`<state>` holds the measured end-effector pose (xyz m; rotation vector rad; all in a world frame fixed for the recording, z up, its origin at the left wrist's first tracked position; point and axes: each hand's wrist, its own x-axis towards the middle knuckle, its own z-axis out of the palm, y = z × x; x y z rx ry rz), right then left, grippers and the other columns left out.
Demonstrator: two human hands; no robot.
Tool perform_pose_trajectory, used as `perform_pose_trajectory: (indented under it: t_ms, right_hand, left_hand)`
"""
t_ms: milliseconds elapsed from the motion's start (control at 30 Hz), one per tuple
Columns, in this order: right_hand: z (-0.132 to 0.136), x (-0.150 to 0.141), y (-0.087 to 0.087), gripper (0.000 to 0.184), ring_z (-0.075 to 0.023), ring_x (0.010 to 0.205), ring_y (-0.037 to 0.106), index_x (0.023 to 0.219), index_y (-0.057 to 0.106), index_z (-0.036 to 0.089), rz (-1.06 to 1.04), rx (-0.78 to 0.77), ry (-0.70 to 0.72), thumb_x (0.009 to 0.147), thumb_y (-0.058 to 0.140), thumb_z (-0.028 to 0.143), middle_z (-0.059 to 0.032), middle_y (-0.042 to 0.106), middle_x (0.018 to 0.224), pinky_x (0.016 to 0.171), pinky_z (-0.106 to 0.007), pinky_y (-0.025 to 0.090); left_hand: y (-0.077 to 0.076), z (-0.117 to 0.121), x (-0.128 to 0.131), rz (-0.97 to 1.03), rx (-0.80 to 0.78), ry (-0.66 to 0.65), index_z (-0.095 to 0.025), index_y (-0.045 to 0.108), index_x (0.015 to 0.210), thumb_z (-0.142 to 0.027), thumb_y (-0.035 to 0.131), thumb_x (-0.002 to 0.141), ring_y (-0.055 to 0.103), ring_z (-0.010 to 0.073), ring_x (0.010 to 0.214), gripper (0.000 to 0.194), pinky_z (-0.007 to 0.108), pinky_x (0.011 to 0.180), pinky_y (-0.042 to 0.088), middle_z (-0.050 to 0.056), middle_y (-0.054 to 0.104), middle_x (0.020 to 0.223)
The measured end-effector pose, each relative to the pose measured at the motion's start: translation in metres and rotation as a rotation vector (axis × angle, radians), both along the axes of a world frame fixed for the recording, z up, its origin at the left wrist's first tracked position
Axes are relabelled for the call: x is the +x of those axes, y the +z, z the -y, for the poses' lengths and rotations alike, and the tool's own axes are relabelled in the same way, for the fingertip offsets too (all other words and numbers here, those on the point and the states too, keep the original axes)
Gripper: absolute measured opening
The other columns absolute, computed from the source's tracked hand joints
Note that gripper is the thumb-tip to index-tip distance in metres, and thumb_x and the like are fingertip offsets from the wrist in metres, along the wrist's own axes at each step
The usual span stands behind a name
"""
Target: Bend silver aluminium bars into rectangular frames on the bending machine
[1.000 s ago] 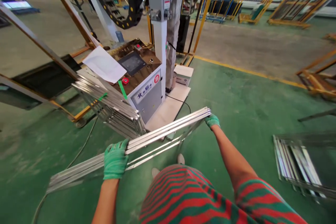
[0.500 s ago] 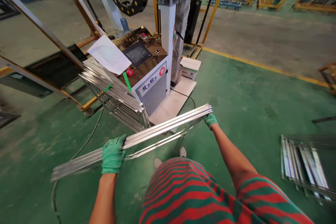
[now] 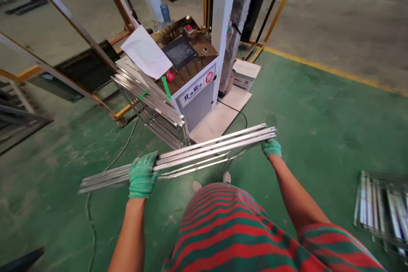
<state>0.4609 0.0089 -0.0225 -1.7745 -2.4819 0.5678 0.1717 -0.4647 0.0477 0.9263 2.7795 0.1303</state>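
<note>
Both my hands wear green gloves and carry a stack of thin silver metal frames (image 3: 207, 148), held nearly level in front of my waist. My left hand (image 3: 142, 174) grips the frames' near long edge, left of the middle. My right hand (image 3: 271, 148) holds their far right corner from below. The stack's left end sticks out past my left hand, blurred. Just beyond the frames stands a white machine console (image 3: 194, 89) with a dark screen (image 3: 180, 52) and red buttons.
More silver frames (image 3: 153, 102) lean against the console's left side, and a paper sheet (image 3: 145, 54) lies on top. Another pile of frames (image 3: 382, 212) lies on the green floor at the right. A cable (image 3: 236, 112) and a white box (image 3: 247, 76) sit by the machine's base. Orange racks stand at the left.
The view has shifted closer to the console and tilted down. The frame stack in my hands has swung flatter, and its right end moved to the right.
</note>
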Motion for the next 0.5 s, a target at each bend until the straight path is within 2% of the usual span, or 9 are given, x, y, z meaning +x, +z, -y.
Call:
perform_pose_trajectory:
  t_ms: [133, 233, 333, 433, 500]
  right_hand:
    - [0.007, 0.001, 0.007, 0.043, -0.0419, 0.126, 0.057, 0.130, 0.067, 0.007, 0.047, -0.055, 0.001, 0.095, 0.055, 0.027, -0.0227, 0.061, 0.132, 0.103, -0.047, 0.048]
    - [0.013, 0.001, 0.011, 0.043, -0.0412, 0.130, 0.054, 0.134, 0.063, 0.007, 0.046, -0.049, -0.003, 0.097, 0.051, 0.024, -0.0215, 0.059, 0.136, 0.105, -0.047, 0.046]
    - [0.012, 0.003, 0.010, 0.041, -0.0345, 0.129, 0.056, 0.133, 0.064, 0.009, 0.037, -0.111, 0.057, 0.094, 0.054, 0.017, -0.0169, 0.062, 0.134, 0.107, -0.041, 0.046]
    - [0.006, 0.007, 0.004, 0.034, -0.0248, 0.112, 0.067, 0.119, 0.072, 0.011, 0.044, -0.255, 0.191, 0.086, 0.061, 0.009, -0.0102, 0.072, 0.115, 0.099, -0.033, 0.052]
    - [0.002, 0.011, -0.001, 0.027, -0.0225, 0.103, 0.069, 0.109, 0.074, 0.009, 0.069, -0.294, 0.230, 0.084, 0.064, 0.008, -0.0103, 0.074, 0.107, 0.096, -0.034, 0.054]
  left_hand:
    - [0.000, -0.002, -0.002, 0.016, -0.026, 0.023, -0.029, 0.049, 0.146, -0.032, 0.053, 0.085, 0.049, 0.0225, 0.134, 0.061, 0.044, 0.125, 0.027, 0.004, 0.056, 0.142]
    - [0.000, -0.001, -0.002, 0.020, -0.047, 0.034, -0.027, 0.049, 0.146, -0.032, 0.052, 0.085, 0.051, 0.0225, 0.131, 0.061, 0.042, 0.124, 0.029, 0.004, 0.058, 0.139]
    - [0.001, 0.001, -0.003, 0.006, -0.070, 0.034, -0.027, 0.047, 0.148, -0.033, 0.051, 0.086, 0.050, 0.0230, 0.131, 0.062, 0.043, 0.125, 0.027, 0.004, 0.057, 0.140]
    - [0.003, 0.002, -0.004, 0.001, -0.123, 0.027, -0.029, 0.047, 0.148, -0.035, 0.051, 0.087, 0.050, 0.0246, 0.131, 0.061, 0.045, 0.124, 0.026, 0.005, 0.057, 0.139]
    - [0.004, 0.002, -0.005, -0.004, -0.149, 0.022, -0.029, 0.047, 0.148, -0.038, 0.052, 0.087, 0.050, 0.0256, 0.131, 0.061, 0.045, 0.123, 0.026, 0.005, 0.058, 0.139]
